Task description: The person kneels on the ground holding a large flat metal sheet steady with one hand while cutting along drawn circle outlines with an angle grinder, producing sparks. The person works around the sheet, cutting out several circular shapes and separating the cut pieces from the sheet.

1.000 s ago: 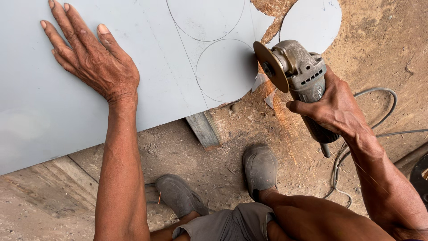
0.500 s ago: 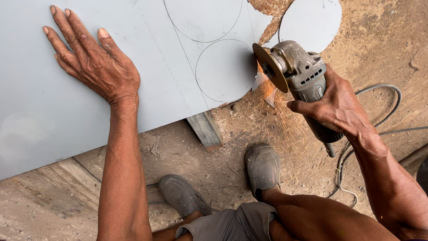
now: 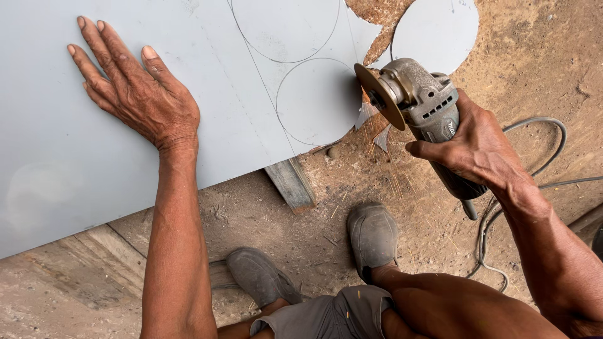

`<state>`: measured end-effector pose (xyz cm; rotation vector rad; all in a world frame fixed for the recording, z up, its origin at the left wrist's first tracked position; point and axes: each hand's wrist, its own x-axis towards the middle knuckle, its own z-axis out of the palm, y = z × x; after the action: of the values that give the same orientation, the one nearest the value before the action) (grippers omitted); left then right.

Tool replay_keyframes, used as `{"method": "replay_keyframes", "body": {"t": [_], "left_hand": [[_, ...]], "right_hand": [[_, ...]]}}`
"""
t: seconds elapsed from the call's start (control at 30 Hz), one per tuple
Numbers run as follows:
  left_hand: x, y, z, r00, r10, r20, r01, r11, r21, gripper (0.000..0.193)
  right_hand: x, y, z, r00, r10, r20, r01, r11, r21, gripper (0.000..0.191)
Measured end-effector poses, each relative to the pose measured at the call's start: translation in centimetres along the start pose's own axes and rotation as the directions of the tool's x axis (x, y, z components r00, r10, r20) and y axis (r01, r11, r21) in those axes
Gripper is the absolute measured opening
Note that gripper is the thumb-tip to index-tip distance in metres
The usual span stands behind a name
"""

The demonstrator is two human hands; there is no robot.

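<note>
**Fingers locked on the grinder, one disc out, one being cut**

Fingers (image 3: 440,150) of the right hand (image 3: 477,147) wrapped tight round the body of a grey angle grinder (image 3: 427,103), thumb side up, no slack anywhere. Left hand (image 3: 141,100) doing the opposite: spread flat, fingers fanned out wide, holding nothing, just pressing down on the grey metal sheet (image 3: 75,176) to keep it from moving.

Moving out from the grip: cutting wheel (image 3: 379,95) standing on edge right at the sheet's ragged right-hand border, touching the rim of the lower scribed circle (image 3: 317,100). Sparks (image 3: 396,182) spraying down toward the dirt, so definitely biting metal.

Progress, judging by the layout: one round blank (image 3: 436,31) already cut free and lying on the ground past the sheet's torn edge. Lower circle looks cut only along its right side; left and bottom arcs seem just scribed. Upper scribed circle (image 3: 286,28) looks untouched. Probably less than halfway, then.

Further out: wooden batten (image 3: 292,185) poking out under the sheet, grey shoes (image 3: 374,238) planted in the dirt, power cable (image 3: 534,157) looping off behind the right wrist.
</note>
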<state>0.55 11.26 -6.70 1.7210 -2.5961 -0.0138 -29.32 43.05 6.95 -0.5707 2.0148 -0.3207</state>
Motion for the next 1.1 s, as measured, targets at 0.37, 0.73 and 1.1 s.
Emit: {"method": "replay_keyframes", "body": {"t": [0.37, 0.73, 1.1], "left_hand": [[0.1, -0.2, 0.4, 0.999, 0.029, -0.035, -0.029, 1.000, 0.003, 0.059], [-0.1, -0.1, 0.4, 0.999, 0.026, -0.037, -0.026, 1.000, -0.004, 0.060], [0.1, -0.2, 0.6, 0.999, 0.026, -0.034, -0.026, 0.999, 0.019, 0.059]], "right_hand": [[0.4, 0.7, -0.2, 0.988, 0.151, 0.041, -0.150, 0.988, -0.020, 0.106], [0.7, 1.3, -0.1, 0.996, 0.090, 0.026, -0.091, 0.996, 0.007, 0.098], [0.5, 0.7, 0.0, 1.000, -0.007, 0.003, 0.007, 1.000, -0.003, 0.109]]}}
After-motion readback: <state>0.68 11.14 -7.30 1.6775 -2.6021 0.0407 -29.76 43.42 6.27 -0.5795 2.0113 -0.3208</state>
